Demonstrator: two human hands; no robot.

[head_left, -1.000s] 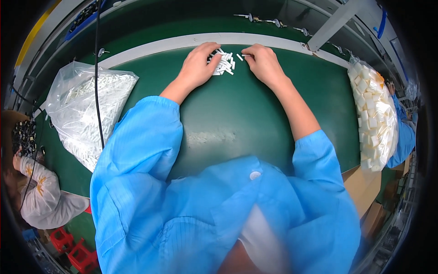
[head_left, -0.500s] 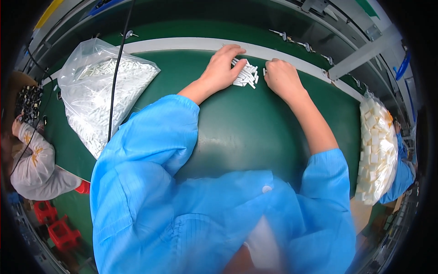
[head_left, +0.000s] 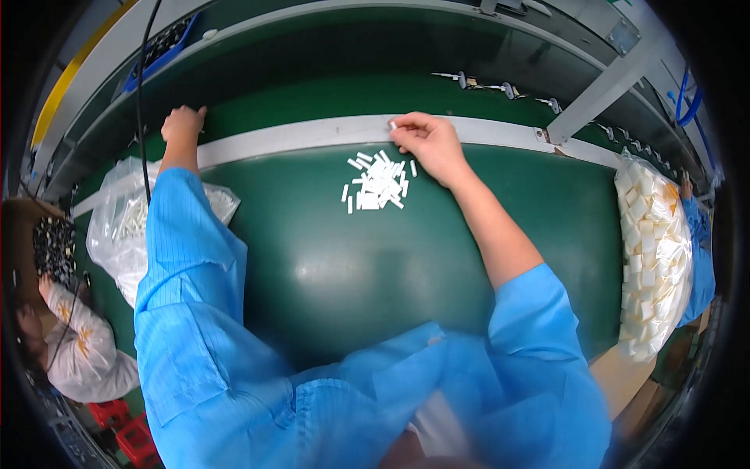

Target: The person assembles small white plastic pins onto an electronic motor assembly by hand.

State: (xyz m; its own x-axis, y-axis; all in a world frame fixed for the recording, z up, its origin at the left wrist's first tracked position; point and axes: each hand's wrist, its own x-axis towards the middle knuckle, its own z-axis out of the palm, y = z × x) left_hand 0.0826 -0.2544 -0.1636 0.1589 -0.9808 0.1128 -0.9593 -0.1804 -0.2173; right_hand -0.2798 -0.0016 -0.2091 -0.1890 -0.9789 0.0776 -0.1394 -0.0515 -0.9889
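Sorting of small white parts looks to be the step in hand. One loose pile of parts (head_left: 377,181) lies on the green surface (head_left: 328,266), perhaps thirty pieces, too small to count exactly. Right hand (head_left: 428,144) is pinched shut on one part (head_left: 393,124) at the grey rail (head_left: 297,134), just beyond the pile. Left hand (head_left: 182,125) reaches far left to the same rail, fingers curled; whether it holds anything I cannot tell. Two clear bags are in view: one (head_left: 125,227) under the left sleeve, one (head_left: 652,258) of larger white pieces at the right. Next, I judge, the pinched part needs careful placing, then another single pick from the pile.
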